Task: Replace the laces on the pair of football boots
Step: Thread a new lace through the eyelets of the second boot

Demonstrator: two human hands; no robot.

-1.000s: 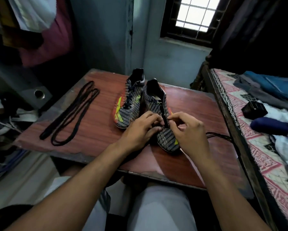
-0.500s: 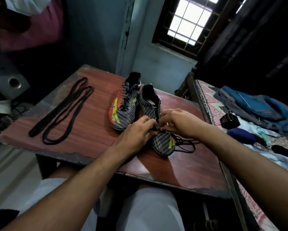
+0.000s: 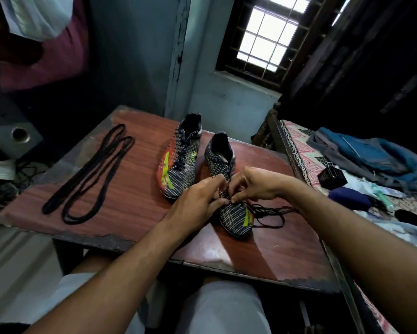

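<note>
Dim room, red-brown table (image 3: 130,196) beside a bed (image 3: 306,162). Two boots stand side by side on it. Left hand (image 3: 195,203) and right hand (image 3: 258,184) both pinch the old lace (image 3: 270,215) at the low eyelets of the right boot (image 3: 236,213); most of that lace lies loose beside the toe, so unlacing looks nearly done there. The left boot (image 3: 181,165) is fully laced, untouched. New laces (image 3: 86,174) lie folded well apart at the table's left, unused. Most of the job remains.
</note>
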